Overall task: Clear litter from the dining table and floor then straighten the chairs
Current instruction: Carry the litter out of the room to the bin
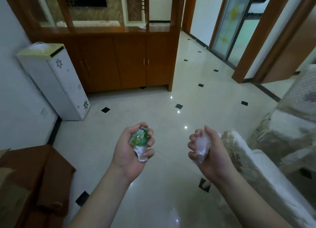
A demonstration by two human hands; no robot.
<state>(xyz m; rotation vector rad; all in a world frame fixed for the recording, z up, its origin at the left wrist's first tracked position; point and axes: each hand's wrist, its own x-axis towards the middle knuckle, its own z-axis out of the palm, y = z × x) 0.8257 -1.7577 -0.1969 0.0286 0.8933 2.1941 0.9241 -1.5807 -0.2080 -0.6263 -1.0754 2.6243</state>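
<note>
Litter fills both my hands over the tiled floor [171, 74]: left hand [131, 152] clenched on a green wrapper wad [139, 139], right hand [205, 150] squeezing crumpled clear plastic [202, 147], whose loose tail could slip free if my grip eases.

Two forearms in view, both bare from lower frame edge to wrist; no sleeves, cuffs or gloves visible. Left hand [135, 149] and right hand [205, 149]: no rings, watch, bracelet or bands seen. Fingers [150, 143] bare, nails short and unpainted. No markings noted.
</note>
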